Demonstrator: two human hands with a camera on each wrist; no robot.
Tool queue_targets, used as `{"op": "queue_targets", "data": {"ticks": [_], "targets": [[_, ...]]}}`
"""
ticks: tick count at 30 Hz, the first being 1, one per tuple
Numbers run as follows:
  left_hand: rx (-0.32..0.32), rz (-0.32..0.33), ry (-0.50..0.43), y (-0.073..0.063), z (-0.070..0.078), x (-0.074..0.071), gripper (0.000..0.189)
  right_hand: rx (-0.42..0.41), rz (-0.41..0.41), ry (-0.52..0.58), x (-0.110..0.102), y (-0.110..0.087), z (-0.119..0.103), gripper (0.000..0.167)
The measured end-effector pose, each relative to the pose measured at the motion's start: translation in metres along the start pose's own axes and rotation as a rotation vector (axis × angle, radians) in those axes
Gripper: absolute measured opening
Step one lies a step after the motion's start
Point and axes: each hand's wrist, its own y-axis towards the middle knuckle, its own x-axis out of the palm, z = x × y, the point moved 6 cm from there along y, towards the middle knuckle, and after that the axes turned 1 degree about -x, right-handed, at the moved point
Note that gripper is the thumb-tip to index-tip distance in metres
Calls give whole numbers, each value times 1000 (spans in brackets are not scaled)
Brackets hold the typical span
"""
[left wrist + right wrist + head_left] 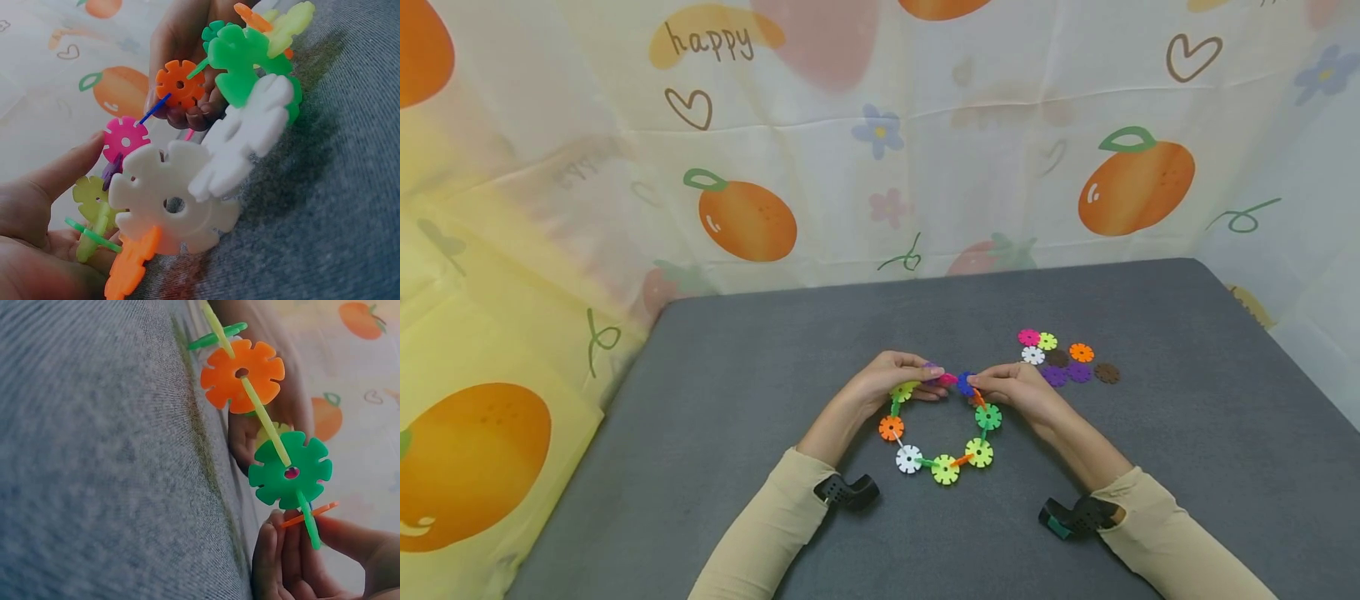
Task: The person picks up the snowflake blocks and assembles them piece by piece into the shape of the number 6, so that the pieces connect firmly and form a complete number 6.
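Note:
A ring of slotted plastic snowflake discs (945, 477), in yellow, green, orange, white, pink, purple and blue, hangs between both hands near the table's middle. At its far left, my left hand (880, 379) pinches the purple disc (112, 172), beside the pink disc (114, 149). My right hand (1018, 392) pinches the far right part, at the blue disc (965, 385) and an orange disc (167, 81). The blue disc shows edge-on between pink and orange in the left wrist view. A green disc (269, 478) hangs close to the right fingertips; fingers partly hide the pinched pieces.
Several loose discs lie beyond the right hand, among them an orange disc (1081, 346), a white disc (1028, 356) and a brown disc (1107, 379). The grey table (760, 350) meets a fruit-printed curtain (827, 192) at the back. Black cameras (853, 493) sit on both wrists.

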Motion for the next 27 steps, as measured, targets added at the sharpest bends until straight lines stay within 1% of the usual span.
{"op": "queue_targets", "data": {"ticks": [11, 18, 22, 27], "targets": [[-41, -3, -27, 0, -3, 0, 29, -7, 2, -10, 0, 0, -1, 35], [-62, 13, -63, -1, -2, -6, 28, -1, -6, -4, -2, 0, 0, 34], [-52, 13, -43, 0, -2, -3, 29, -2, -4, -10, -1, 1, 0, 34], [-19, -1, -21, -1, -1, 2, 30, -8, -5, -15, -1, 0, 0, 34]]}}
